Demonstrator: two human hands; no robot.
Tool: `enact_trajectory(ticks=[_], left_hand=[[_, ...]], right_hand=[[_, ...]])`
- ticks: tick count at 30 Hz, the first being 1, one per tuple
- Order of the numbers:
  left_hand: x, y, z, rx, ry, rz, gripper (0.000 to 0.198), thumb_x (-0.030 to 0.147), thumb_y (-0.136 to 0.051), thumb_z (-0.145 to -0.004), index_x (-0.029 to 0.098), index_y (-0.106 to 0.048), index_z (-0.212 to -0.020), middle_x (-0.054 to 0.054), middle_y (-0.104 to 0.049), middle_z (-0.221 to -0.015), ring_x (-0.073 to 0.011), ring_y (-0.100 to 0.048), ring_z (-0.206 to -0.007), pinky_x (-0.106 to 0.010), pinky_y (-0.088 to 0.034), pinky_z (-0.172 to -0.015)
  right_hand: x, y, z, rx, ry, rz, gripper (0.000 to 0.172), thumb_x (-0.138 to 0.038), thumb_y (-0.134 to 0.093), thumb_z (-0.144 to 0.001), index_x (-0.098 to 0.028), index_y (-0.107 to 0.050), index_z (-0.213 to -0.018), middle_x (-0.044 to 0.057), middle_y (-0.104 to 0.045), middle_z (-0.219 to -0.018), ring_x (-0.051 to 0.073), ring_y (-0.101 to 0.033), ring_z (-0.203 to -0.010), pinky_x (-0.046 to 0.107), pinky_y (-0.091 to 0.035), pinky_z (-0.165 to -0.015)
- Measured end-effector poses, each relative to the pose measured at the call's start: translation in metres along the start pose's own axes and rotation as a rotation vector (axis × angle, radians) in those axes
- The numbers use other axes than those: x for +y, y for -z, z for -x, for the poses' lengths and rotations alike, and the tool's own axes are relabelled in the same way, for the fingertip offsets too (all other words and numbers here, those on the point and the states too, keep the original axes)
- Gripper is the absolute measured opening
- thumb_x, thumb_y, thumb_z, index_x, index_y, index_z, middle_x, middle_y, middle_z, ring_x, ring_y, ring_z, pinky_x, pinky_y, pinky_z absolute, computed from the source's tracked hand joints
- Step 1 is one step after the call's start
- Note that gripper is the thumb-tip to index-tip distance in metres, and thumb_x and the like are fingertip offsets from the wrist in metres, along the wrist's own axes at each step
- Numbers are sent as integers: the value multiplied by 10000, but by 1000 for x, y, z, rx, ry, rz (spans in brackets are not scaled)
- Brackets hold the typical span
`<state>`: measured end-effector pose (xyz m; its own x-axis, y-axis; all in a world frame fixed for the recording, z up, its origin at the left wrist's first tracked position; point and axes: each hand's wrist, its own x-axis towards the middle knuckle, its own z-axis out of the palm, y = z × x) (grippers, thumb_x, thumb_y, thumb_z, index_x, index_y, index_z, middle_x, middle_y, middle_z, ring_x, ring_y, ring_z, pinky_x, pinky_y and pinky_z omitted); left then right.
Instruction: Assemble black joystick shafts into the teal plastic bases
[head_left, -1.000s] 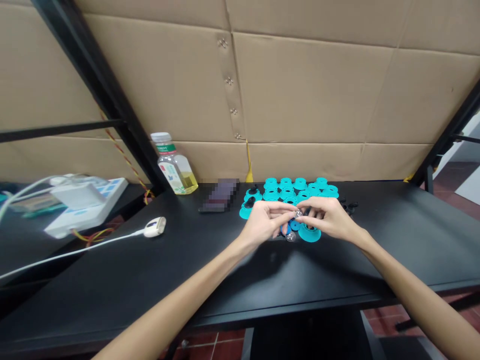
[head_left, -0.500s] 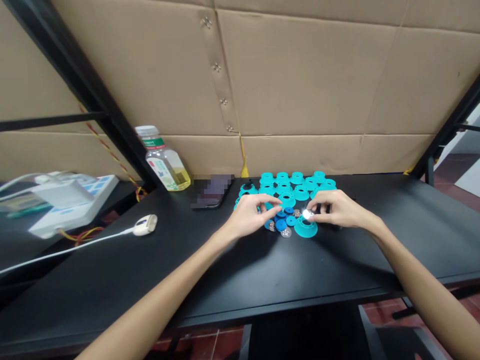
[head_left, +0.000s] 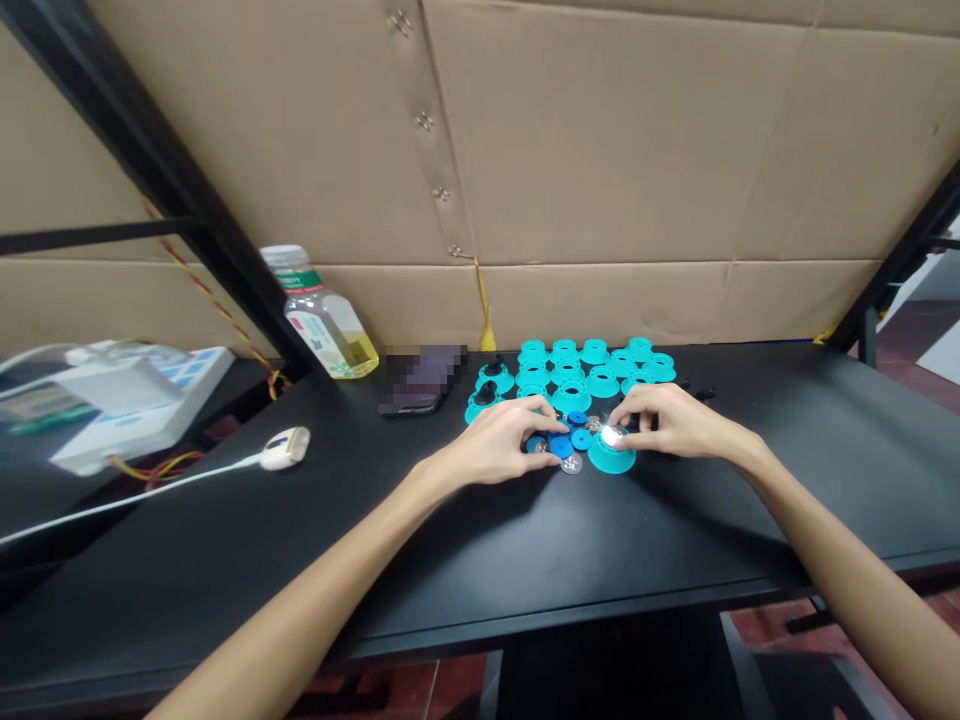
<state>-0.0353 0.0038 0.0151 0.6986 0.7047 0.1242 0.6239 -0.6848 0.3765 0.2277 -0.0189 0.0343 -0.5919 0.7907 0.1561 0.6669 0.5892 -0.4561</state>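
Several turquoise flanged plastic parts (head_left: pixel 592 368) stand in rows at the back of the black table (head_left: pixel 480 540). In front of them lie small blue discs (head_left: pixel 574 437) and a few shiny metal discs (head_left: pixel 571 463). My right hand (head_left: pixel 671 422) pinches a shiny metal disc (head_left: pixel 610 435) over the nearest turquoise part (head_left: pixel 613 458). My left hand (head_left: pixel 501 444) rests on the table with curled fingers touching the blue discs; what it grips, if anything, is hidden.
A bottle of yellow liquid (head_left: pixel 322 320) and a dark phone (head_left: pixel 421 380) sit at the back left. A white cable plug (head_left: pixel 281 448) lies further left, near a white box (head_left: pixel 135 400). A cardboard wall (head_left: pixel 600 150) and black frame bars (head_left: pixel 150 160) stand behind.
Both hands have come apart and dropped from above the parts to the table. The right hand has brought the metal disc down onto the nearest turquoise part; the left reached into the blue discs.
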Motion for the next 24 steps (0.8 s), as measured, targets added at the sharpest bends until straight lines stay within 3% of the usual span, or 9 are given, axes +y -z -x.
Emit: enact_trajectory(ticks=[14, 24], left_hand=[[-4, -3, 0, 18, -27, -6, 265, 357, -684, -789, 252, -709, -1031, -12, -620, -985, -152, -568, -798, -257, -403, -669], [-3, -1, -1, 124, -28, 128, 286, 355, -742, -741, 197, -724, -979, -24, -673, -912, -111, -492, -633, -246, -393, -631]], right_hand=[[1, -1, -1, -2, 1, 40, 310, -432, -636, -833, -189, -704, -1012, 52, -665, -871, 139, -563, -721, 258, -406, -643], [0, 0, 0, 109, -21, -30, 166, -310, -600, -856, -181, -696, -897, 31, -688, -839, 117, -566, -643, 251, -424, -614]])
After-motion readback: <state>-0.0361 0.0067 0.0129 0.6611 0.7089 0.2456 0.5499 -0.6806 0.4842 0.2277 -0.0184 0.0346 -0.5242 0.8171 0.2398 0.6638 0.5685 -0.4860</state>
